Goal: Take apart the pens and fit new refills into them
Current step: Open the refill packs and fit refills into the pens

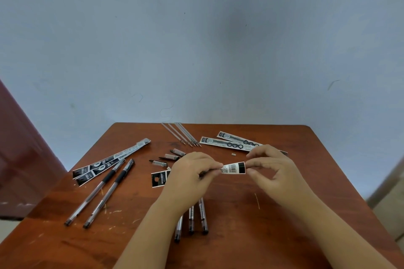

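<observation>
Fingertips (215,170) of both hands pinch refill wrapper (233,168) between them; thin, light, tearable, best held at ends.

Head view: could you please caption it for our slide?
Both hands pinch a refill packet above scattered pens.

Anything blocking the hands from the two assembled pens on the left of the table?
Nothing visible does. The two pens lie in the open on the table, wrappers beside them, not over them. But both the left hand and right hand are pinching a refill packet.
</observation>
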Demonstrator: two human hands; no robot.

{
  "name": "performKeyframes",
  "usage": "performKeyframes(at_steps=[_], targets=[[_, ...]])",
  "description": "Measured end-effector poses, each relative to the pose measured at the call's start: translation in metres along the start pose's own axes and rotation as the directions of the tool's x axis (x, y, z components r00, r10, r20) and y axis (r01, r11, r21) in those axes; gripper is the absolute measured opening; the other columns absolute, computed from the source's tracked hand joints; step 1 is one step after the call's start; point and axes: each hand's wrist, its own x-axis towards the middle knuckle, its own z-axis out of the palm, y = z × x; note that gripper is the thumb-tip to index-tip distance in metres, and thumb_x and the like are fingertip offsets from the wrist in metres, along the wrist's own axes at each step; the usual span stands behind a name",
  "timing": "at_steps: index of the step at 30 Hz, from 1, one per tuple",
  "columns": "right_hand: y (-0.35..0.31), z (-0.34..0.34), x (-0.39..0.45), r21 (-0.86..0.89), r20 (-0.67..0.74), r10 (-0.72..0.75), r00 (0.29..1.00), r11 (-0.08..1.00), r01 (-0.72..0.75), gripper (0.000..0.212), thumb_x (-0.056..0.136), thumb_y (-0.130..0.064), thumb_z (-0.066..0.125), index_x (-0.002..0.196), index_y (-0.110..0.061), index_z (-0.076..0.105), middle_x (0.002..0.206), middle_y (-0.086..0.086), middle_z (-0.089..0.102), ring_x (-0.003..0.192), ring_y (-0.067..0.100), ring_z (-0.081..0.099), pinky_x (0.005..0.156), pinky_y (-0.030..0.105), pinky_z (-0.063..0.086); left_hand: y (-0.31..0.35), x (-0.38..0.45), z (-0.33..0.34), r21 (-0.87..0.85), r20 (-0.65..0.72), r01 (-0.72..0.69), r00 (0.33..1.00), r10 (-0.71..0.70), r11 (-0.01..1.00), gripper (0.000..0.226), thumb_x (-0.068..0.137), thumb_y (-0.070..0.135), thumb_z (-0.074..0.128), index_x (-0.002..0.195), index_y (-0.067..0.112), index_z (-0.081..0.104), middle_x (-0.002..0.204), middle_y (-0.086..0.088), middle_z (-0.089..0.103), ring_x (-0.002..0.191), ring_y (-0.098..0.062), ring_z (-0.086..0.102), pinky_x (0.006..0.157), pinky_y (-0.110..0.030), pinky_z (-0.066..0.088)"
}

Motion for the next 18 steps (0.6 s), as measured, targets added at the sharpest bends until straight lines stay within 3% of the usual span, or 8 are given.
performKeyframes(at_steps=[4,8,12,14,18], targets=[[-0.009,-0.007,0.001,0.218,0.065,0.149,0.987,0.963,-0.160,0.023,0.077,0.001,0.062,0.077,-0.020,0.068,0.078,-0.007,0.052,0.069,-0.004,0.051,0.063,0.006,0.040,0.005,0.001,0.000,-0.084,-0.004,-0.005,1.000,0.005,0.996,0.019,0.072,0.018,0.063,0.087,0.015,0.074,0.079,0.014,0.063,0.076,0.010,0.055,0.074,-0.006,0.044],[-0.011,-0.008,0.000,0.251,0.206,0.164,0.965,0.944,-0.214,0.026,0.078,-0.004,0.062,0.076,-0.030,0.065,0.078,-0.009,0.051,0.070,-0.003,0.048,0.067,0.008,0.039,0.004,0.000,0.001,-0.096,-0.029,-0.003,1.000,0.001,0.995,0.020,0.072,0.019,0.062,0.088,0.014,0.073,0.079,0.025,0.056,0.082,0.009,0.054,0.075,-0.007,0.044],[-0.011,-0.005,0.000,0.219,0.124,0.203,0.971,0.949,-0.226,0.015,0.075,-0.009,0.067,0.075,-0.024,0.068,0.078,-0.010,0.051,0.073,0.003,0.049,0.070,0.007,0.040,0.003,-0.001,0.003,-0.065,-0.019,-0.013,1.000,0.012,0.998,0.021,0.072,0.020,0.063,0.090,0.015,0.073,0.079,0.022,0.057,0.080,0.008,0.054,0.073,-0.008,0.044],[-0.009,-0.005,0.001,0.195,0.082,0.194,0.978,0.959,-0.207,0.020,0.073,-0.006,0.068,0.072,-0.026,0.067,0.078,-0.009,0.051,0.076,0.004,0.050,0.072,0.004,0.039,0.001,0.000,0.001,-0.031,-0.024,-0.015,1.000,0.014,0.999,0.018,0.074,0.015,0.067,0.090,0.014,0.073,0.080,0.013,0.062,0.075,0.008,0.054,0.075,-0.008,0.043],[0.002,-0.006,0.001,-0.044,-0.076,0.070,0.995,0.996,-0.073,0.012,0.071,-0.007,0.071,0.074,-0.018,0.072,0.075,-0.010,0.051,0.080,0.007,0.048,0.074,-0.001,0.032,-0.006,0.000,-0.009,0.029,-0.049,0.057,0.997,-0.055,0.998,0.020,0.075,0.006,0.071,0.093,0.013,0.072,0.085,0.007,0.064,0.079,0.005,0.052,0.075,-0.009,0.043]])
